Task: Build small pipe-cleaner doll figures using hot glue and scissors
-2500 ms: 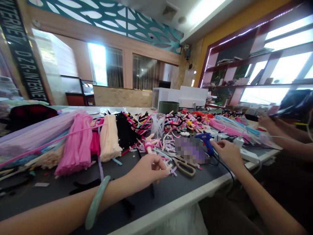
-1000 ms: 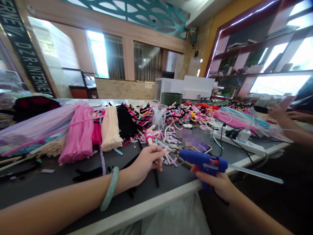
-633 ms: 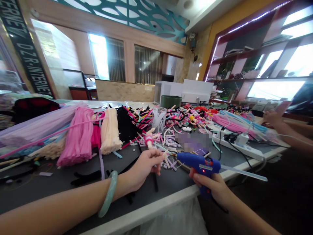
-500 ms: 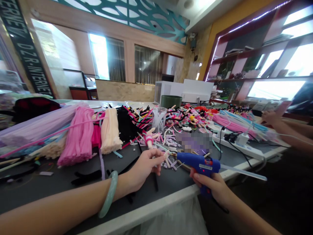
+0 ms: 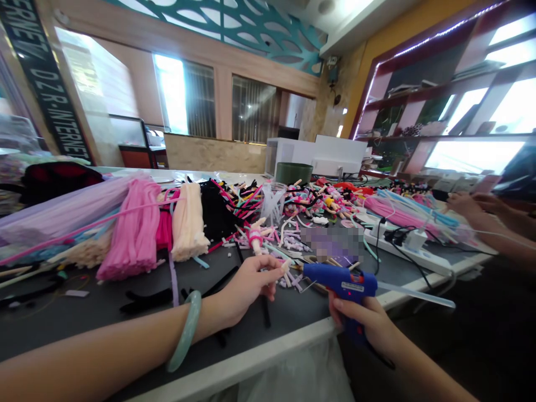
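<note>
My left hand (image 5: 255, 285) pinches a small pale piece (image 5: 286, 264) between thumb and fingertips; it looks like a short bit of fuzzy stem. My right hand (image 5: 364, 318) is wrapped round the handle of a blue glue gun (image 5: 341, 277), whose nozzle points left, close to the pale piece. Whether the tip touches it I cannot tell. A clear glue stick (image 5: 414, 294) juts from the gun's back end. Just beyond my left fingers lies a pink and cream figure (image 5: 255, 237) made of fuzzy stems, with short lilac pieces (image 5: 293, 240) scattered beside it.
Bundles of pink stems (image 5: 129, 234) and cream stems (image 5: 190, 220) lie at left. A plastic cup (image 5: 272, 204) of clear sticks stands mid-table, before a green container (image 5: 293, 172). At right are a power strip (image 5: 427, 259) with cables and another person's hands (image 5: 469, 206).
The glue gun's nozzle and the pale piece in my left fingers stay close together, nearly unmoved. At far right, the other person's hands have shifted, and the pink item there is no longer plainly visible.
</note>
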